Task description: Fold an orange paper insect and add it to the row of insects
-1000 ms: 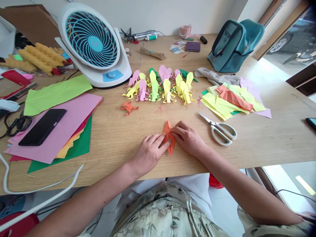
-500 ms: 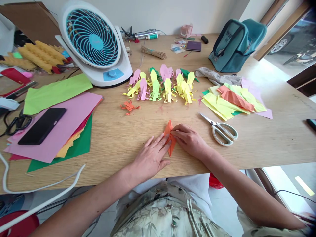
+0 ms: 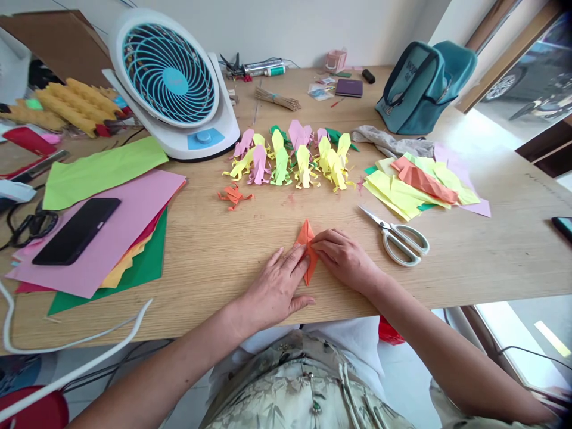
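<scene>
A folded piece of orange paper, narrow and pointed at both ends, lies on the wooden table in front of me. Over its left side my left hand rests flat, fingers extended and thumb apart. My right hand pinches the paper's right edge between thumb and fingers; the fingertips partly hide that edge. To the upper left sits a small orange folded-paper figure. Behind it stand several folded-paper figures in pink, yellow and green. Scissors with white handles lie right of my right hand.
Coloured sheets with a black phone on top lie at the left, beside a white fan. Loose paper pieces are piled at the right. A teal bag stands at the back right, and a white cable crosses the left front.
My left fingers have shifted slightly on the orange paper, and the left thumb has moved a little to the right. The right hand still pinches the same edge. The view has tilted slightly.
</scene>
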Demonstrator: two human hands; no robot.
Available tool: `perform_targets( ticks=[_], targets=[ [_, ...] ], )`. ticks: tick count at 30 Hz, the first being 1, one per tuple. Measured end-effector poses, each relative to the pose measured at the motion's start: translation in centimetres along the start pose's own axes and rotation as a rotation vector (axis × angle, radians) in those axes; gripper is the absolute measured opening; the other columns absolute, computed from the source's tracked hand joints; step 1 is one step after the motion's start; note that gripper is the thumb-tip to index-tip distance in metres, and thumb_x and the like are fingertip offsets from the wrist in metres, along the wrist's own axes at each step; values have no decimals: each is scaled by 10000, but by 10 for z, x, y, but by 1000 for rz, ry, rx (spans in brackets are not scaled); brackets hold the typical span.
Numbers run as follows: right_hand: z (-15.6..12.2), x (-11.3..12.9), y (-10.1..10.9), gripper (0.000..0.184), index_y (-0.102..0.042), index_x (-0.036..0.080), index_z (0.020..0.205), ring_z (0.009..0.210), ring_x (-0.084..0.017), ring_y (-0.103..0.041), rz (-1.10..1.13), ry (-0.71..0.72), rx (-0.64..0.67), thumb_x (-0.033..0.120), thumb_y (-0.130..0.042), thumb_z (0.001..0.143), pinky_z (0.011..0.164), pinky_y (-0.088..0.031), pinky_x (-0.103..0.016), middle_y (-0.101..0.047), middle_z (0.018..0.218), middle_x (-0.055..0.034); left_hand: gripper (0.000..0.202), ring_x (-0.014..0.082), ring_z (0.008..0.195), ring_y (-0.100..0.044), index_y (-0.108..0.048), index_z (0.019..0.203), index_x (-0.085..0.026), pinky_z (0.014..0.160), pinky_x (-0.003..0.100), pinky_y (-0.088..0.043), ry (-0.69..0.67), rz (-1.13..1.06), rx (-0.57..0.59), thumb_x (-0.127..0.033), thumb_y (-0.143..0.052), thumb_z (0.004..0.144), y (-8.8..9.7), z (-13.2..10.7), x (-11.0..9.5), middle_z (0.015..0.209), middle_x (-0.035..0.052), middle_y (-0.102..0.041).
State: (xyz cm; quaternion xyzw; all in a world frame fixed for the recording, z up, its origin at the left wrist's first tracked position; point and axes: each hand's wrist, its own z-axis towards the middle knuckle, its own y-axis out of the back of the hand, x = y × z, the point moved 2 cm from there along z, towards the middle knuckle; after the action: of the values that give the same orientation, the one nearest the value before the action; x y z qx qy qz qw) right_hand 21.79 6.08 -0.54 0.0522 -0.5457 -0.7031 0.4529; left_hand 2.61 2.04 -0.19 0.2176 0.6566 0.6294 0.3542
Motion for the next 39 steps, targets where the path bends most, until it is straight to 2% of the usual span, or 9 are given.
perform_targets(
  ticks=[6, 9, 13, 18, 21, 24, 28, 34, 39],
  targets=[
    [0, 2, 2, 217, -652, 168, 988, 923, -209, -624, -11, -17, 4, 185, -436, 1007, 861, -498, -370, -686, 1017, -102, 803, 324, 1480, -289, -291, 1528, -81, 1194, 491, -254, 0, 10, 5, -598, -471, 940, -3, 0, -1, 1592, 185, -315],
    [1, 4, 4, 242, -643, 160, 1048, 941, -217, -623, -2, -48, 1, 200, -406, 1016, 857, -506, -374, -688, 1025, -114, 846, 322, 1494, -254, -290, 1529, -84, 1199, 481, -233, 23, 9, 34, -642, -470, 919, -4, 1, -2, 1598, 169, -307],
    [1, 7, 5, 311, -619, 147, 1221, 1123, -243, -598, -46, -27, 13, 256, -406, 1023, 970, -486, -418, -662, 1237, -145, 859, 320, 1494, -257, -317, 1518, -96, 1205, 487, -212, 78, -9, 59, -678, -460, 903, -5, 2, -5, 1593, 164, -323],
    [0, 6, -2, 503, -444, 129, 1467, 1476, -273, -313, -126, 49, 187, 379, -354, 1039, 1169, -315, -515, -428, 1542, -146, 809, 330, 1494, -257, -373, 1492, -115, 1211, 524, -191, 108, -17, 65, -682, -423, 916, -6, 1, -9, 1602, 159, -305],
    [-1, 3, -6, 602, -301, 137, 1545, 1507, -269, -240, -143, 25, 268, 464, -285, 1040, 1215, -193, -564, -320, 1592, -149, 827, 328, 1517, -189, -351, 1505, -128, 1211, 545, -185, 107, -7, 57, -694, -429, 906, -6, 0, -10, 1629, 149, -230],
    [0, 2, -9, 630, -238, 149, 1566, 1516, -255, -211, -148, -17, 304, 495, -222, 1040, 1225, -143, -569, -265, 1611, -141, 843, 319, 1523, -172, -337, 1512, -129, 1211, 549, -184, 106, -10, 53, -711, -399, 905, -6, 0, -10, 1636, 148, -203],
    [1, 1, -11, 668, -245, 141, 1563, 1519, -248, -201, -176, -77, 317, 538, -182, 1030, 1224, -149, -557, -246, 1617, -136, 852, 312, 1525, -168, -363, 1498, -124, 1214, 533, -174, 102, -17, 30, -731, -374, 900, -8, -1, -10, 1629, 160, -219],
    [1, 3, -13, 667, -235, 116, 1564, 1521, -251, -194, -276, -76, 297, 522, -213, 1035, 1224, -170, -536, -221, 1623, -146, 798, 305, 1515, -207, -415, 1470, -127, 1213, 531, -175, 102, -9, 4, -697, -413, 911, -12, 0, -9, 1616, 160, -265],
    [4, 8, -10, 667, -208, 150, 1576, 1518, -292, -191, -303, -109, 326, 525, -270, 1027, 1200, -206, -581, -233, 1624, -146, 809, 306, 1517, -202, -402, 1476, -105, 1203, 551, -216, 108, 24, 14, -675, -457, 905, -11, 2, -10, 1612, 174, -266]
  ],
)
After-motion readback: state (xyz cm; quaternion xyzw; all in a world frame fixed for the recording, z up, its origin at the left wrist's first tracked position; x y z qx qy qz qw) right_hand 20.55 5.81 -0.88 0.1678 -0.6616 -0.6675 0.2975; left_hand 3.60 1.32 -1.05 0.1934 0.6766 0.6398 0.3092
